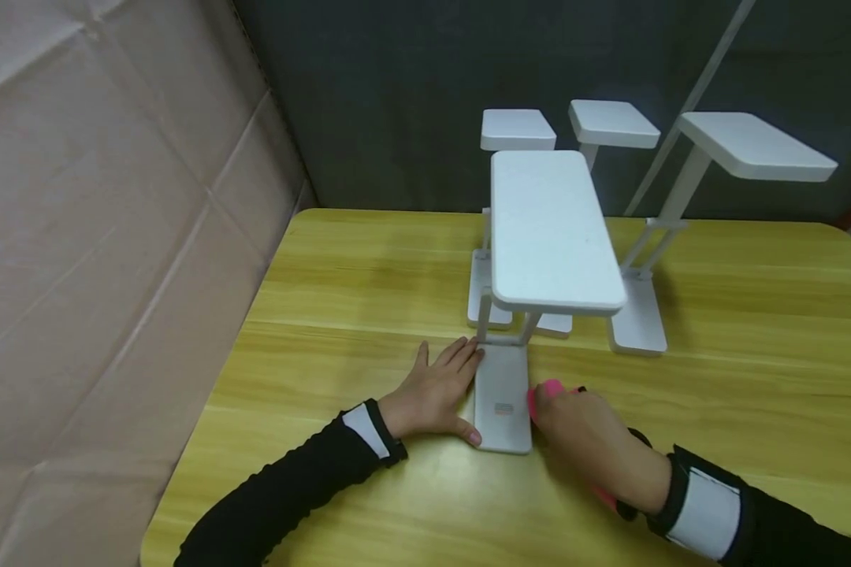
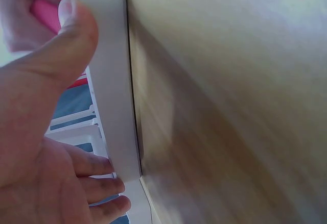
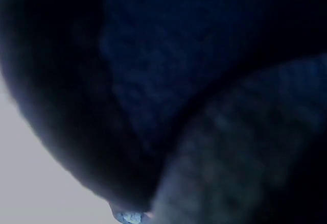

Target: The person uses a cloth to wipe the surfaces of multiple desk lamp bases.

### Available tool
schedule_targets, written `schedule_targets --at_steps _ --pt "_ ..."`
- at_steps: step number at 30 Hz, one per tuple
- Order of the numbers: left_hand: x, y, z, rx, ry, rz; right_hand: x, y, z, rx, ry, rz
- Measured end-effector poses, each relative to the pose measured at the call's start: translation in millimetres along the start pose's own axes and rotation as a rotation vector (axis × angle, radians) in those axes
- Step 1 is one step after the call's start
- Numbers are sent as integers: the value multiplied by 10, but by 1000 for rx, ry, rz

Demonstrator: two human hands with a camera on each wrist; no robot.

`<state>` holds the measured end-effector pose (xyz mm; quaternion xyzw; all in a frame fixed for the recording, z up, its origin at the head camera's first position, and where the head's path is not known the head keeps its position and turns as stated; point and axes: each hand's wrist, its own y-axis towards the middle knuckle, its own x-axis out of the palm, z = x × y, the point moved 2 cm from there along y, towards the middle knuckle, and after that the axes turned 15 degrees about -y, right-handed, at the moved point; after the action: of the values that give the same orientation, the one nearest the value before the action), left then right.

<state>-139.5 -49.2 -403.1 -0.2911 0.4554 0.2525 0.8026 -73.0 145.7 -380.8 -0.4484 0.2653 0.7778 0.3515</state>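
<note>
Sleeves (image 1: 291, 488) of black fabric, each with a white wrist band, enter from the lower edge of the head view and lead to the two hands on a yellow wooden table (image 1: 752, 339). Left hand (image 1: 436, 394): laid flat on the table with fingers straight and spread, fingertips touching the left edge of the base (image 1: 502, 398) of the nearest white stand (image 1: 549, 228), thumb (image 2: 69, 45) pressed against the base's near corner; nothing is enclosed. The left wrist view shows the same contact from below, the thumb lying along the white edge and the other fingers (image 2: 99, 188) straight beside it. Right hand (image 1: 596, 441): curled around a pink tool (image 1: 548, 391), the tip of which protrudes just beside the right edge of the base; whether the tip touches the base cannot be told. The tool's kind is not legible. The right wrist view is filled by dark, blurred fabric and gives no detail of the grip.

Nearest stand: a flat rectangular top on thin twin legs rising from the far end of the base, the base lying flat on the table between the two hands.

Three further white stands of the same build are behind it, near the table's far edge: two (image 1: 518, 130) (image 1: 613, 122) close behind, one (image 1: 755, 146) to the right with slanted legs. A brown cardboard wall (image 1: 99, 236) lies left of the table; a dark backdrop (image 1: 397, 94) closes the rear.
</note>
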Motion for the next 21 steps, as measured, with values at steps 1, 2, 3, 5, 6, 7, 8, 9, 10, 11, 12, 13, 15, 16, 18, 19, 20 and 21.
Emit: schedule_targets --at_steps 1,2,3,5,6,7,8,9,10,11,12,13,15,16,18,19,20,21 --pt "-2 2 0 0 0 0 -9 -31 -20 -15 6 -22" --pt "-3 4 1 0 0 -1 -19 -60 -39 -26 8 -41" --pt "-2 8 -1 0 -1 -2 -31 -88 -59 -40 0 -39" --pt "-2 18 -5 -1 -2 -2 -48 -141 -90 -58 17 -63" --pt "-1 21 -9 -1 -2 -2 -54 -169 -107 -62 35 -77" --pt "-1 23 -14 -3 -4 -2 -62 -194 -122 -66 52 -84" --pt "-1 26 -20 -6 -6 -1 -66 -217 -141 -69 55 -71" --pt "-1 29 -27 -9 -7 -1 -72 -237 -157 -78 60 -66" --pt "-4 29 -31 -11 -7 -1 -77 -257 -168 -91 71 -74" --pt "-6 30 -37 -14 -6 -1 -83 -280 -179 -108 82 -72" --pt "-10 32 -44 -18 -8 -2 -97 -298 -183 -127 113 -86" --pt "-15 35 -50 -21 -11 -2 -114 -314 -178 -160 137 -86" --pt "-26 42 -62 -24 -17 -1 -156 -336 -150 -241 270 -135" --pt "-32 46 -68 -25 -19 2 -180 -345 -137 -281 341 -132" --pt "-40 54 -82 -29 -27 5 -222 -326 -137 -352 441 -98" --pt "-43 56 -87 -31 -28 7 -234 -303 -151 -385 455 -57" --pt "-43 57 -90 -31 -27 9 -240 -273 -174 -405 462 -28" --pt "-40 60 -93 -32 -27 11 -233 -238 -206 -418 435 26"
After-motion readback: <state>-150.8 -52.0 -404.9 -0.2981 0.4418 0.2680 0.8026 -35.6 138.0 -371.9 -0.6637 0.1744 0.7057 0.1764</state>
